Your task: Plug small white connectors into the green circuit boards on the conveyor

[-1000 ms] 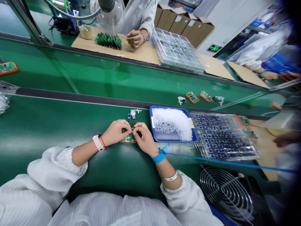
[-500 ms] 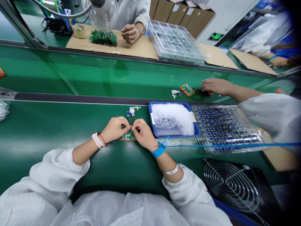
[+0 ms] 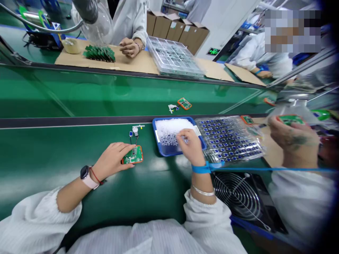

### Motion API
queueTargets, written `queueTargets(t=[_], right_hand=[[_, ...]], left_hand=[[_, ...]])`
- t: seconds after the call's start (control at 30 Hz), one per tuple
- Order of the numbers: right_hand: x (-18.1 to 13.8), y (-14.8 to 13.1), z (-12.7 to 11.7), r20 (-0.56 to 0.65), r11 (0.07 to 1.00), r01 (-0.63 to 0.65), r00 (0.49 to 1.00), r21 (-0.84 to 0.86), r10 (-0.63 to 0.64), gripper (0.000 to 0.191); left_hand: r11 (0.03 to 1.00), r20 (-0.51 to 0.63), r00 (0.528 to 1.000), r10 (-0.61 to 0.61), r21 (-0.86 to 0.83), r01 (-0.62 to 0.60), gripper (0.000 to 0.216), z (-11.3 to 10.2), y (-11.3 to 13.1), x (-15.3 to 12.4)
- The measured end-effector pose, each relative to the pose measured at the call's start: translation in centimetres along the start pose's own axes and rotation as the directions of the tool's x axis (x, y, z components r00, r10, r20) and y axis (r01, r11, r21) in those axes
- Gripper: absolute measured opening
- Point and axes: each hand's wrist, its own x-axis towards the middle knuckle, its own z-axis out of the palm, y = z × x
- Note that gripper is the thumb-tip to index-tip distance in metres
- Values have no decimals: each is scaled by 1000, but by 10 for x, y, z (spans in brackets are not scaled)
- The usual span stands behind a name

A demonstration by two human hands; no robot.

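In the head view, one green circuit board in an orange rim [image 3: 135, 154] is seen on the green desk [image 3: 39, 151], lying flat nearer the far edge than the near one. Its left end is gripped between the thumb and fingers of the left hand [image 3: 112, 157]. As far as it is left uncovered, its long axis is laid roughly along the desk's far edge. By dark wires at its far side, it is joined to one white plastic piece [image 3: 135, 132] and one small blue square part [image 3: 130, 134], both set toward the far edge; one thin white bar [image 3: 138, 126] is seen beyond them.

One blue rectangular plastic tray [image 3: 172, 154] is placed to the right, close to the far edge, and is partly filled with white pellets [image 3: 172, 124], too many to be counted. Above its near right corner the right hand [image 3: 191, 146] is held, its fingers curled together; whether the tips meet or a pellet is pinched cannot be told. Just beside the tray's right edge, one clear plastic tray [image 3: 258, 153] is filled with rows of small blue squares, not countable with certainty.
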Motion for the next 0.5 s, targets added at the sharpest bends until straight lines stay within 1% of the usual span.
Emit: queueTargets(t=[0.03,0.07,0.13,0.17,0.23,0.27,0.3,0.33,0.37,0.4,0.47,0.5], right_hand=[[0,19,-9,-36,994,-53,998,-91,50,8],[-1,36,-16,-46,981,-98,995,-169,92,9],[-4,61,-25,-31,958,-141,990,-250,138,10],[-6,67,-26,-13,954,-144,989,-263,146,11],[-9,70,-25,36,960,-127,990,-250,140,11],[-9,68,-24,64,965,-113,989,-237,132,10],[-9,65,-23,93,970,-99,988,-224,122,9],[-9,61,-22,118,973,-85,987,-213,112,8],[-9,58,-20,138,976,-72,985,-205,102,6],[-8,56,-20,154,978,-59,984,-198,90,6],[-8,52,-18,171,981,-39,983,-188,71,7],[-8,51,-18,176,982,-33,982,-184,66,7]], left_hand=[[999,-7,1000,-23,-25,23,60,-1,1,2],[996,-14,998,-55,-75,54,59,-3,1,4],[954,-21,989,-143,-269,133,59,-8,0,13],[902,-16,981,-192,-397,170,59,-11,-2,18],[749,-22,957,-290,-628,212,56,-18,-9,33],[679,-54,939,-339,-705,205,54,-22,-14,42],[636,-114,913,-391,-750,179,53,-26,-21,52],[627,-197,878,-437,-766,141,52,-30,-28,63],[647,-288,836,-468,-755,102,52,-35,-36,74],[691,-383,788,-482,-719,73,53,-39,-45,84],[809,-538,713,-448,-583,69,57,-47,-63,103],[866,-594,692,-410,-492,91,61,-50,-72,110]])
